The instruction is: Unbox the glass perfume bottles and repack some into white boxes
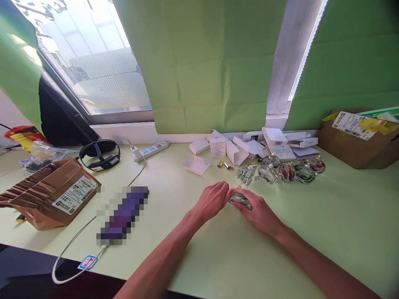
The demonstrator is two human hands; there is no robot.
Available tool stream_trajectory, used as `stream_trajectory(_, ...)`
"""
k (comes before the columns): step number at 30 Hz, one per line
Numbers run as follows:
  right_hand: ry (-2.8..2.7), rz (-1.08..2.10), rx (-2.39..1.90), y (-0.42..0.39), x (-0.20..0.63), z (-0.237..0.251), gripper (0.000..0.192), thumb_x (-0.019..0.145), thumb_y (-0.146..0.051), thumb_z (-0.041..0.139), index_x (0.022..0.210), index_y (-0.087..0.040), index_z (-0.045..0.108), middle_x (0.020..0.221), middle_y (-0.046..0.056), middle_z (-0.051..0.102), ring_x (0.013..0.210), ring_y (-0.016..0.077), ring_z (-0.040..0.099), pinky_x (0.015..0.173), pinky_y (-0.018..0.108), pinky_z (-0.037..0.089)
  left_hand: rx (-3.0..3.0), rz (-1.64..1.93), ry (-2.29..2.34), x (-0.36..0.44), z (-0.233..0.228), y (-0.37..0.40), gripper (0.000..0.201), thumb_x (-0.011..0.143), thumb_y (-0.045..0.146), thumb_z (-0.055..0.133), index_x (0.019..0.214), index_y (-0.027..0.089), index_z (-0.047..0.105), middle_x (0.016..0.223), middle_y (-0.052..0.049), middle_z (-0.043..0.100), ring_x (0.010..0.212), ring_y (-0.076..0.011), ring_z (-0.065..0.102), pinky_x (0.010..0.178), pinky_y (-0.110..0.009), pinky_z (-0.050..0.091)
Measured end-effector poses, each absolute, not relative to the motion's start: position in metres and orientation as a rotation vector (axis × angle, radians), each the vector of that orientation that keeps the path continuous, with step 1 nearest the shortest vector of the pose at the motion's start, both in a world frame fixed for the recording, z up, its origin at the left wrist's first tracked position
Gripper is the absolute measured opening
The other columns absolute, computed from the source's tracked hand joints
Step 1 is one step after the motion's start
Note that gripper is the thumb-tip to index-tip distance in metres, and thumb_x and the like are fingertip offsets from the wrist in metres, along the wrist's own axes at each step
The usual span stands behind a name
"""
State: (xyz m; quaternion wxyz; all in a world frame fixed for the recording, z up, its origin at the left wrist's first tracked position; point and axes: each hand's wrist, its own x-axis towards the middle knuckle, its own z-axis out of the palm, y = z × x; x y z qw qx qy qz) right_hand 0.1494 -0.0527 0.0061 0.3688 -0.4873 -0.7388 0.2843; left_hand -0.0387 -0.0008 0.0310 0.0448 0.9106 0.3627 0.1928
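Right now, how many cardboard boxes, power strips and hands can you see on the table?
Brown cardboard boxes: 2, the flattened box and the box by the window
Power strip: 1
Hands: 2, left hand and right hand
Total: 5

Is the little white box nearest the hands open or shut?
Open. The white box lies on the table with its flaps spread flat, just beyond the left hand.

Shipping labels on left cardboard box [46, 193] and right cardboard box [358, 141]: print too small, unreadable.
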Motion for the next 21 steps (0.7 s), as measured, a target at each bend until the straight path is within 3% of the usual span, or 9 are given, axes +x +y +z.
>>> stream_trajectory(7,-1.848,0.707,-1.297,-0.051,0.152,0.003,0.036,0.095,-0.047,0.047,0.125,-0.030,0.055,0.120,0.003,0.064,0.109,0.0216,0.060,0.093,0.036,0.050,2.363,0.895,1.347,-0.047,0.034,0.004,0.037,0.101,0.036,0.020,0.068,0.022,0.028,0.061,0.004,0.032,0.054,-0.0125,0.028,0.055,-0.027,0.024)
stream_trajectory(10,-1.706,0.794,-1.400,-0.048,0.156,0.004,0.042,0.093,-0.052,0.048,0.127,-0.028,0.053,0.105,0.003,0.069,0.085,0.0202,0.066,0.071,0.033,0.055,2.168,0.945,1.436,-0.056,0.031,0.013,0.038,0.101,0.042,0.022,0.070,0.022,0.031,0.062,0.004,0.034,0.056,-0.0128,0.029,0.056,-0.027,0.024)
stream_trajectory(13,-1.634,0.760,-1.410,-0.045,0.156,0.002,0.042,0.091,-0.052,0.050,0.123,-0.026,0.053,0.112,0.005,0.067,0.088,0.0205,0.065,0.067,0.031,0.053,2.043,0.900,1.489,-0.060,0.017,0.023,0.034,0.097,0.045,0.035,0.074,0.021,0.043,0.064,0.003,0.043,0.058,-0.0128,0.035,0.057,-0.026,0.027)
stream_trajectory(16,-1.662,0.730,-1.407,-0.043,0.152,0.000,0.037,0.091,-0.051,0.051,0.118,-0.026,0.053,0.116,0.005,0.064,0.098,0.0215,0.062,0.075,0.033,0.053,1.974,0.932,1.546,-0.062,0.002,0.033,0.022,0.095,0.039,0.042,0.094,0.021,0.055,0.077,0.000,0.056,0.062,-0.0133,0.045,0.062,-0.026,0.034)
stream_trajectory(21,-1.676,0.683,-1.445,-0.030,0.140,-0.002,0.032,0.089,-0.045,0.054,0.113,-0.024,0.053,0.107,0.005,0.067,0.095,0.0224,0.063,0.081,0.038,0.051,1.919,1.031,1.527,-0.064,-0.008,0.041,0.034,0.096,0.034,0.040,0.126,0.021,0.049,0.108,-0.006,0.059,0.069,-0.0118,0.052,0.073,-0.028,0.043)
